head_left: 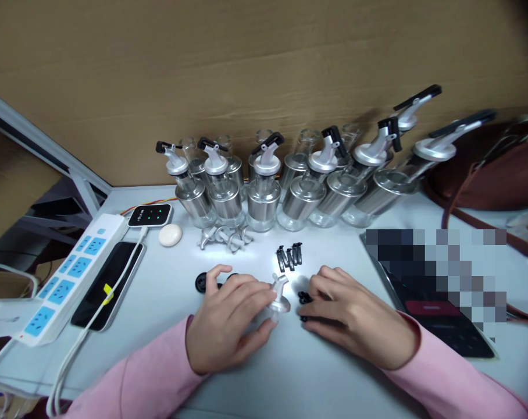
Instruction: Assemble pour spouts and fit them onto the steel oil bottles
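Low over the table, my left hand (235, 317) grips a silver pourer spout (280, 294) between fingertips and thumb. To its right, my right hand (353, 311) has its fingers closed on a small black plastic piece (304, 299), partly covered by the fingers. Several black levers (289, 256) lie in a short row beyond the hands. Farther back rests a cluster of loose silver spouts (225, 237). Round black parts (202, 283) are partly hidden behind my left hand.
A row of glass and steel bottles (264, 201), several with silver-and-black pourers, stands along the cardboard wall (264, 75). At left lie a power strip (72, 279), a phone (109, 285) and a white oval object (170, 235). A dark tablet-like device (447, 331) lies right, before a brown bag (477, 169).
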A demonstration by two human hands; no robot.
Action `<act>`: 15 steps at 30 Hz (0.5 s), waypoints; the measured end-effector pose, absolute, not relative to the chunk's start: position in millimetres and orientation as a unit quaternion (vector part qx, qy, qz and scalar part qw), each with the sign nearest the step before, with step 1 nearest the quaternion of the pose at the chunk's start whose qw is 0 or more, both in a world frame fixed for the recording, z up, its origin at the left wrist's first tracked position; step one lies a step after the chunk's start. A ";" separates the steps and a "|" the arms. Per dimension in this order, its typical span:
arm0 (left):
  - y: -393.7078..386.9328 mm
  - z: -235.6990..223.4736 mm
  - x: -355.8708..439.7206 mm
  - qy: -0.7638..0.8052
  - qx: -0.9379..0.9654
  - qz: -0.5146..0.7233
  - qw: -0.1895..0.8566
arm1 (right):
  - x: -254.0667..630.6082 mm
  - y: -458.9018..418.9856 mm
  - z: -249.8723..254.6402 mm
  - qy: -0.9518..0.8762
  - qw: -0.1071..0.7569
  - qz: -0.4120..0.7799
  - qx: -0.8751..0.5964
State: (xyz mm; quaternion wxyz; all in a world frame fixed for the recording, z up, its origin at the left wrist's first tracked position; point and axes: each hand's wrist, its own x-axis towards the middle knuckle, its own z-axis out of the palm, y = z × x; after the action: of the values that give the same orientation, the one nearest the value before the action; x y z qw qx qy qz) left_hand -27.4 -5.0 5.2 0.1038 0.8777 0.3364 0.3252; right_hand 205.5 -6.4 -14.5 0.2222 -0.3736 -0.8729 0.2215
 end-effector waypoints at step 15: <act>-4.9 2.0 -28.0 0.307 0.894 0.304 0.123 | 196.3 -10.0 -3.1 -0.772 0.361 0.309 -0.422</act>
State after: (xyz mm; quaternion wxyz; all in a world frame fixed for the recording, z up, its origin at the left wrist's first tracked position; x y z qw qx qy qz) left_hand -28.0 -4.9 2.0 0.1231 0.8936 0.3068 0.3036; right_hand 196.3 -10.0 -3.1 0.3613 -0.4216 -0.7722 0.3089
